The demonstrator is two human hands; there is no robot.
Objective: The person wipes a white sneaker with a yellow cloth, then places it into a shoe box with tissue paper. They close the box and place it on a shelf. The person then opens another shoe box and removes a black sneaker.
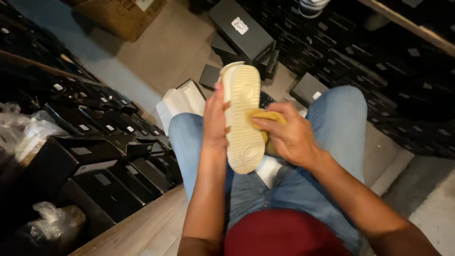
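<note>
A cream shoe [244, 109] is turned sole-up over my lap, its ribbed sole facing me. My left hand [214, 121] grips it along its left side. My right hand [290, 135] presses a yellow cloth [266, 116] against the right edge of the sole. I sit with my knees in blue jeans [341, 123] spread apart, a red shirt at the bottom of the view.
Black shoe boxes [109, 137] are stacked along the left and at the upper right [360, 52]. An open white box [182, 102] lies on the floor beyond my left knee. A brown cardboard carton [121, 14] sits at the top. Clear plastic bags [28, 135] lie at the far left.
</note>
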